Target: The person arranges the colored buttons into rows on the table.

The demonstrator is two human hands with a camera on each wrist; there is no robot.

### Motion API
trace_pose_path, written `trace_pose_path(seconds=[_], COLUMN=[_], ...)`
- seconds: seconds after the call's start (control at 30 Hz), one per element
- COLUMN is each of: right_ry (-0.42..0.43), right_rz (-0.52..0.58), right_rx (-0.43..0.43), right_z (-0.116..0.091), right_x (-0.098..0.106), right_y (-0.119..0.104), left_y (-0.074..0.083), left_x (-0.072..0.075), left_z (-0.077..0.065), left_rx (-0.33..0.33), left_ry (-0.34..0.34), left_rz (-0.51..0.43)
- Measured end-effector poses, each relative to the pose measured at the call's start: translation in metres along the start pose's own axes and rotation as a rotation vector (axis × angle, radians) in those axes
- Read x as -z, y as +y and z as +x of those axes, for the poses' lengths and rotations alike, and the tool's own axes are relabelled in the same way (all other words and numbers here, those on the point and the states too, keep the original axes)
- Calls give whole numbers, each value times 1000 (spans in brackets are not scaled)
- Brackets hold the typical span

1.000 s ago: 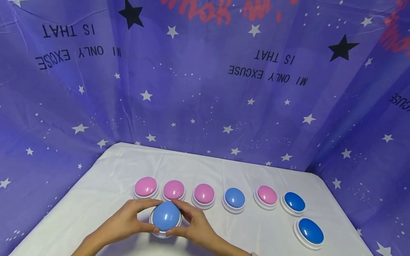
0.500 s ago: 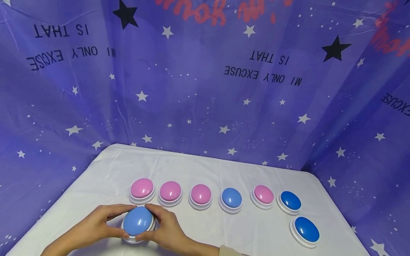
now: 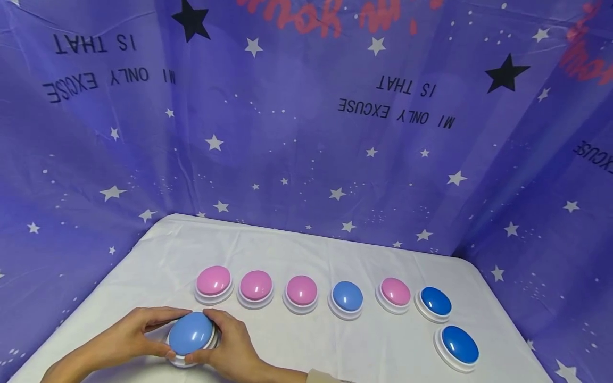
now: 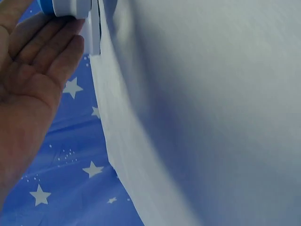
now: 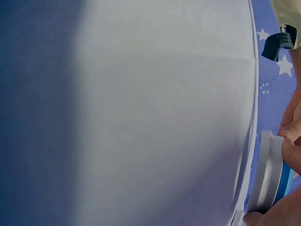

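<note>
Both hands hold a light blue dome push button (image 3: 191,333) with a white base, low over the front left of the table. My left hand (image 3: 136,336) grips its left side, thumb at the front and fingers at the back. On the other side my right hand (image 3: 232,340) grips it the same way. In the left wrist view, the left hand (image 4: 35,89) has its fingers under the button's white base (image 4: 73,8). The right wrist view shows the base edge-on (image 5: 267,174), with right-hand fingers (image 5: 292,150) on its rim.
Behind stand three pink buttons (image 3: 213,280), then a light blue button (image 3: 347,296), another pink button (image 3: 396,291) and a dark blue button (image 3: 436,301). A second dark blue button (image 3: 460,344) sits nearer. Purple star-print cloth (image 3: 287,133) surrounds the white table (image 3: 364,250).
Both hands have carried the light blue button to the left, from in front of the second pink button to left of the row's first one. The other buttons stay in place.
</note>
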State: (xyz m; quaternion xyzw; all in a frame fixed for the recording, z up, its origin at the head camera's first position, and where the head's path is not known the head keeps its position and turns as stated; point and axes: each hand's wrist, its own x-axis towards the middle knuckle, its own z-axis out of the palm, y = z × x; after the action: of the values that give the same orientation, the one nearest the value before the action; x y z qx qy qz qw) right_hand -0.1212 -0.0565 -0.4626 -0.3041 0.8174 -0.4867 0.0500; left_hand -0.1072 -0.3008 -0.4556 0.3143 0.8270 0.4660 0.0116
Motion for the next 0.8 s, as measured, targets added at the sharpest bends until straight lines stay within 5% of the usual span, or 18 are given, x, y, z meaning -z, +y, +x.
trace_pose_path(seconds=[0.47, 0.8], right_ry=[-6, -28], right_rz=[-125, -131], right_rx=[-32, -53], right_z=[5, 5], right_x=[-9, -8], right_y=[3, 3], left_y=[-22, -24], left_x=[1, 0], left_z=[-9, -10], left_rx=[-53, -59], left_ry=[1, 4], left_rz=[31, 24])
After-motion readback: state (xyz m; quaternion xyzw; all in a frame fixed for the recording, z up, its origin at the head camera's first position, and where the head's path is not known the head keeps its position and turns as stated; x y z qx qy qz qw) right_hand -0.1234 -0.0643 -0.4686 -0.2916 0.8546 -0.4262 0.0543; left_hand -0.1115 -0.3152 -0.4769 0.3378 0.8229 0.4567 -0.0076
